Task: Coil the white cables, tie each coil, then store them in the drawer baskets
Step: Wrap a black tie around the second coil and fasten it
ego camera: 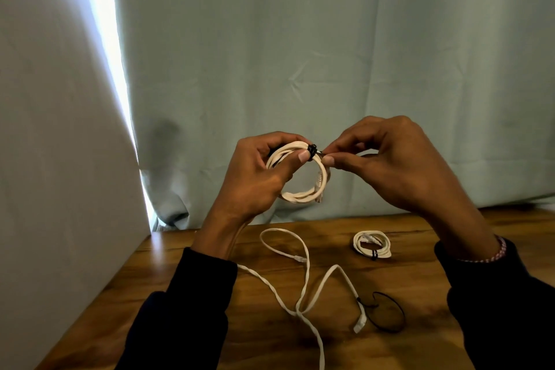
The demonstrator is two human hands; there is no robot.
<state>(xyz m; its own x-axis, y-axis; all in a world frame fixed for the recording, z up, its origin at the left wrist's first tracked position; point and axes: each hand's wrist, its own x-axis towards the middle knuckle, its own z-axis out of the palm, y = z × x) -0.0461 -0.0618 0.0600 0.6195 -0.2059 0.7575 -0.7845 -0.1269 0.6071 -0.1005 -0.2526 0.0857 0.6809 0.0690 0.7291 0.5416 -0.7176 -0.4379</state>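
My left hand (255, 177) holds a coiled white cable (303, 195) up above the table, thumb pressed beside a black tie (312, 148) wrapped round the coil's top. My right hand (390, 165) pinches the free end of that tie between thumb and forefinger, just right of the coil. On the wooden table (186, 252) lies a second white coil (372, 245), bound with a black tie. A loose, uncoiled white cable (303, 288) snakes across the middle of the table, one plug end beside a black tie loop (387, 312).
A pale green curtain (330, 54) hangs close behind the table's far edge. A white panel (60, 159) stands along the left side. No drawer or basket is in view.
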